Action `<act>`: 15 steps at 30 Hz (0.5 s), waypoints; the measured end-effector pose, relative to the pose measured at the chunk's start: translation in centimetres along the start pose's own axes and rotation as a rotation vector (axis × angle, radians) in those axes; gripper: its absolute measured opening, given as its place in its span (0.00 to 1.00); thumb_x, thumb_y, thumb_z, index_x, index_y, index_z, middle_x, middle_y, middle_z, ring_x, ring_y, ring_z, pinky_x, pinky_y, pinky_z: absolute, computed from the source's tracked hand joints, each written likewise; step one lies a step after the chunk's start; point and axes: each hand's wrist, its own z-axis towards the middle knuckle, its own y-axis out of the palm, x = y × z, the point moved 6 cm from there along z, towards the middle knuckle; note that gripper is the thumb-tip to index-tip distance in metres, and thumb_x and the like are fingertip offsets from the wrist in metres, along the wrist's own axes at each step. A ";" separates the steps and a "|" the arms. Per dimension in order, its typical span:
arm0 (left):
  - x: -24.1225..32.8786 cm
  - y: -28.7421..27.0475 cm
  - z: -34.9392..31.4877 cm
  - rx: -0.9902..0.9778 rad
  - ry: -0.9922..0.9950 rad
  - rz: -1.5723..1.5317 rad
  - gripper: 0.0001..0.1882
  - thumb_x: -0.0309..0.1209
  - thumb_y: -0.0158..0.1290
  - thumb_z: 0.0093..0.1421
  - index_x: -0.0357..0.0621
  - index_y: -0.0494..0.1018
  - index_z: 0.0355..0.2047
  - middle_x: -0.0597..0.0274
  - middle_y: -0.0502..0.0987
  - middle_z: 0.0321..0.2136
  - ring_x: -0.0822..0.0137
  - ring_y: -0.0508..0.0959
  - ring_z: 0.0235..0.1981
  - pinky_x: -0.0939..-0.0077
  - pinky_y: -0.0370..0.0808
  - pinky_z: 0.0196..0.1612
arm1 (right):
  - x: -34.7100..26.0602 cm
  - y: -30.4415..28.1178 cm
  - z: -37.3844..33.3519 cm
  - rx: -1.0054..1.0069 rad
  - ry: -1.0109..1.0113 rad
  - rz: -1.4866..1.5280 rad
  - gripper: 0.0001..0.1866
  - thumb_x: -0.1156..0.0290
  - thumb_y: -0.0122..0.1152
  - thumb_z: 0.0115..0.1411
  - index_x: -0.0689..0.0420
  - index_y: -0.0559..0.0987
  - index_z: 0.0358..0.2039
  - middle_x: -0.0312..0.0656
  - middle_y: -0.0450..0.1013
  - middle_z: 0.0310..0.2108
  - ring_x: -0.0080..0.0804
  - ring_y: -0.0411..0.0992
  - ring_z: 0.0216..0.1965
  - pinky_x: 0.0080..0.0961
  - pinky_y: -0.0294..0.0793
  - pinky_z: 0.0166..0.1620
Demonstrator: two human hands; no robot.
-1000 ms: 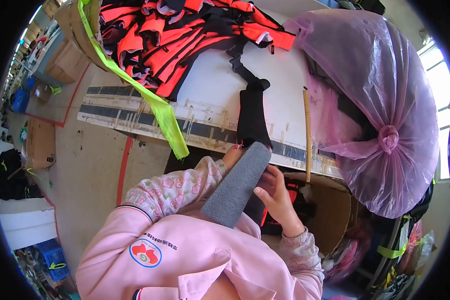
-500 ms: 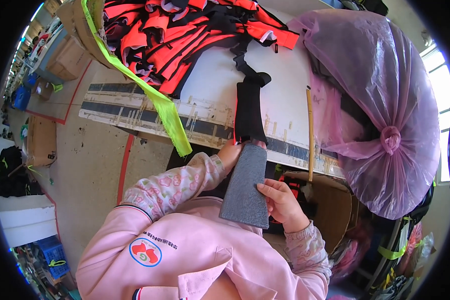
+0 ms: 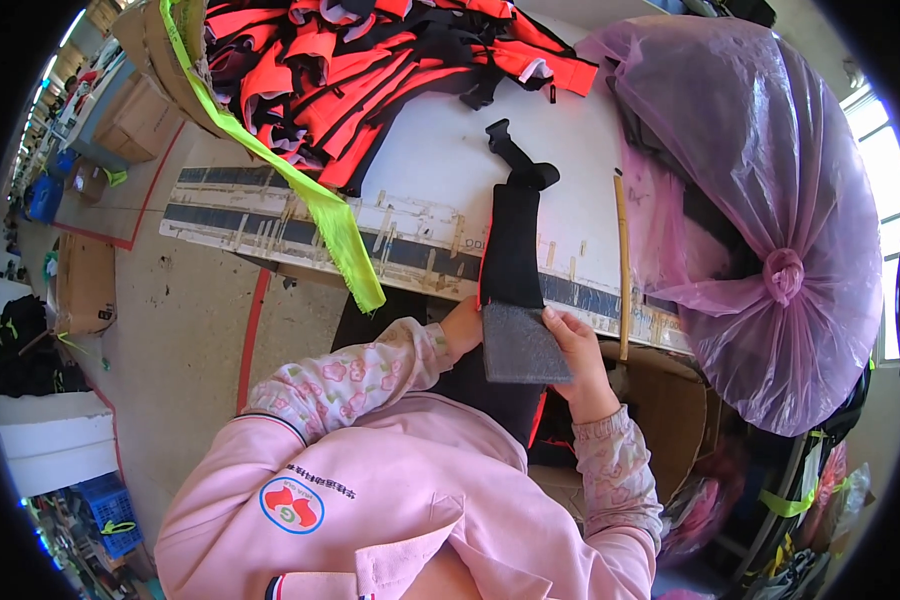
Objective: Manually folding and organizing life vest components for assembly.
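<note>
A black fabric sleeve [image 3: 513, 240] with an orange-red edge lies across the table's front edge, a strap with a black plastic buckle [image 3: 500, 133] at its far end. A grey foam-like pad [image 3: 526, 348] sticks out of its near end, the rest hidden inside the fabric. My left hand [image 3: 460, 326] closes on the left edge of the sleeve's mouth; its fingertips are partly hidden. On the other side, my right hand [image 3: 576, 352] pinches the pad's right edge by the mouth, thumb on top. Dark fabric [image 3: 500, 395] hangs below the pad over my lap.
A heap of orange-red and black strapped pieces [image 3: 340, 90] covers the far left of the table [image 3: 420, 160]. A knotted pink plastic bag [image 3: 750, 180] bulges at the right. Yellow-green fabric [image 3: 340, 240] hangs over the front edge. Below right stands an open cardboard box [image 3: 660, 400].
Much less of the grey pad shows; it has slid away from me into the sleeve. My right hand has moved up to the sleeve's mouth. The buckle end now lies apart from the heap.
</note>
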 end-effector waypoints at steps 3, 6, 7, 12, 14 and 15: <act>-0.1 -0.8 0.3 0.040 -0.086 -0.274 0.11 0.27 0.47 0.59 0.37 0.74 0.41 0.59 0.77 0.37 0.69 0.76 0.37 0.76 0.71 0.42 | -3.5 -0.3 -2.5 0.132 -0.459 -0.810 0.08 0.76 0.51 0.57 0.58 0.72 0.39 0.41 0.73 0.30 0.30 0.73 0.31 0.28 0.73 0.36; 0.8 -1.2 0.0 0.031 -0.085 -0.174 0.12 0.29 0.46 0.60 0.38 0.74 0.41 0.59 0.77 0.38 0.69 0.76 0.37 0.76 0.72 0.42 | -4.8 7.2 -10.5 -0.135 -1.149 -1.447 0.20 0.80 0.51 0.51 0.59 0.70 0.47 0.48 0.71 0.40 0.40 0.70 0.43 0.38 0.69 0.48; 1.0 -0.8 0.0 0.022 -0.092 -0.170 0.12 0.29 0.46 0.60 0.38 0.74 0.41 0.59 0.77 0.38 0.69 0.76 0.37 0.76 0.72 0.42 | -3.3 8.5 -11.0 -0.168 -1.108 -1.638 0.24 0.80 0.51 0.49 0.60 0.68 0.51 0.49 0.67 0.45 0.44 0.66 0.49 0.41 0.62 0.54; 1.1 0.7 -0.2 0.079 -0.066 -0.217 0.14 0.33 0.43 0.61 0.40 0.73 0.42 0.60 0.77 0.38 0.71 0.76 0.38 0.75 0.72 0.42 | 1.8 7.4 -6.6 -0.045 -1.190 -1.952 0.27 0.78 0.50 0.50 0.68 0.64 0.53 0.57 0.61 0.53 0.50 0.59 0.57 0.40 0.55 0.60; -1.5 0.3 0.4 0.122 -0.109 -0.246 0.13 0.31 0.43 0.61 0.41 0.72 0.42 0.61 0.77 0.37 0.71 0.76 0.37 0.76 0.73 0.39 | 1.8 6.6 -3.9 -0.020 -1.182 -1.961 0.25 0.77 0.50 0.50 0.69 0.64 0.51 0.57 0.63 0.51 0.50 0.61 0.54 0.39 0.58 0.58; -0.8 0.6 0.1 0.078 0.073 -0.084 0.13 0.30 0.43 0.61 0.41 0.72 0.43 0.60 0.76 0.36 0.72 0.75 0.37 0.76 0.73 0.38 | 1.7 6.7 -2.8 0.001 -1.180 -1.971 0.24 0.77 0.50 0.49 0.70 0.65 0.49 0.57 0.65 0.48 0.51 0.63 0.52 0.38 0.62 0.56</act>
